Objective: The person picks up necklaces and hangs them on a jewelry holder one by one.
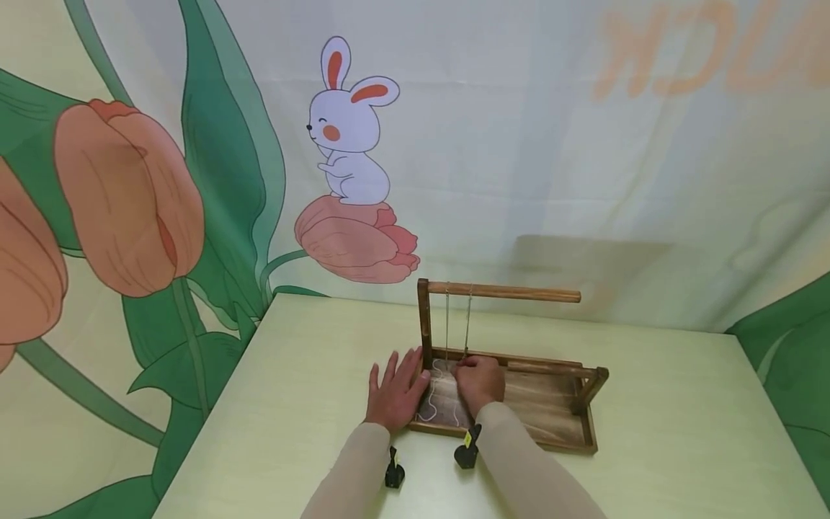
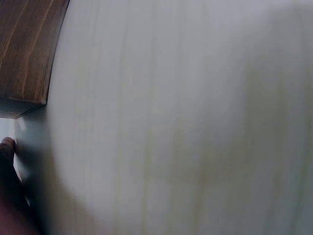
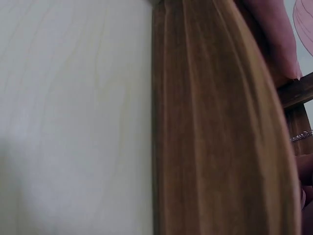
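Observation:
A brown wooden jewelry stand (image 1: 545, 404) sits on the table, with a tray base and a raised rod (image 1: 519, 292) above it. A thin necklace (image 1: 468, 317) hangs over the rod in two strands; the right wrist view catches a bit of silvery twisted chain (image 3: 301, 136). With curled fingers my right hand (image 1: 481, 380) pinches the lower part of the right strand above the tray; the fingertips are mostly hidden. My left hand (image 1: 394, 396) lies with fingers spread against the stand's left end, thumb over the tray's edge. A loose white cord (image 1: 433, 404) lies in the tray.
The stand's left upright (image 1: 424, 317) carries the rod, whose right end is free. A lower bar with a slanted support (image 1: 593, 389) stands at the right. Behind the pale table (image 1: 681, 418) hangs a printed cloth (image 1: 467, 180) with a rabbit and tulips.

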{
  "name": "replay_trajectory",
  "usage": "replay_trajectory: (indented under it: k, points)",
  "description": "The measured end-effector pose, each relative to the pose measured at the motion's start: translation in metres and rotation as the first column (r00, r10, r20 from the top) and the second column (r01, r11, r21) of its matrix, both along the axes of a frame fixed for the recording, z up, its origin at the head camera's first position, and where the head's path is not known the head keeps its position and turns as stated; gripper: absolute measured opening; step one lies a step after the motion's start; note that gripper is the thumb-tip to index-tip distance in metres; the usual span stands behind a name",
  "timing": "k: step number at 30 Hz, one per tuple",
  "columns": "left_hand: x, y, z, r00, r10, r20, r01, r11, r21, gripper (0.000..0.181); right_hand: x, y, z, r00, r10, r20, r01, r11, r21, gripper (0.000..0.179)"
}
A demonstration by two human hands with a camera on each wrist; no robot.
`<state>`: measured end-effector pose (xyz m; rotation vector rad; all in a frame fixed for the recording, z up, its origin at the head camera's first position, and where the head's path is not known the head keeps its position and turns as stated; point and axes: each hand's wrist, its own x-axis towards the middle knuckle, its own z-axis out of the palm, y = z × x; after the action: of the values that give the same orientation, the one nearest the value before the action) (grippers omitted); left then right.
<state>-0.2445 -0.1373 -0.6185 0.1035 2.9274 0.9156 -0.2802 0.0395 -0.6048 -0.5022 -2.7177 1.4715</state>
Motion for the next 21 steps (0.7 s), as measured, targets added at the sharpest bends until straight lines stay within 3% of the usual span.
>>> replay_trajectory:
  k: [9,14,16,21]
  points:
    - [0.001,0.001,0.003,1.0,0.007,0.013,-0.007,1.0,0.018,0.06,0.004,0.0,0.004,0.995,0.07,0.07,-0.075,0.995,0.071,0.021]
    - [0.0,0.001,0.002,1.0,0.011,0.021,-0.011,1.0,0.02,0.06,0.007,-0.002,0.006,0.992,0.11,0.065,-0.115,0.989,0.096,0.02]
    - [-0.001,0.001,0.001,1.0,0.011,0.013,-0.011,1.0,0.025,0.06,0.009,-0.001,0.008,0.992,0.114,0.052,-0.117,0.992,0.05,0.018]
    - [0.0,0.002,-0.001,1.0,0.011,0.005,-0.011,0.999,0.033,0.061,0.018,-0.001,0.008,0.998,0.063,0.026,-0.058,0.984,-0.17,0.009]
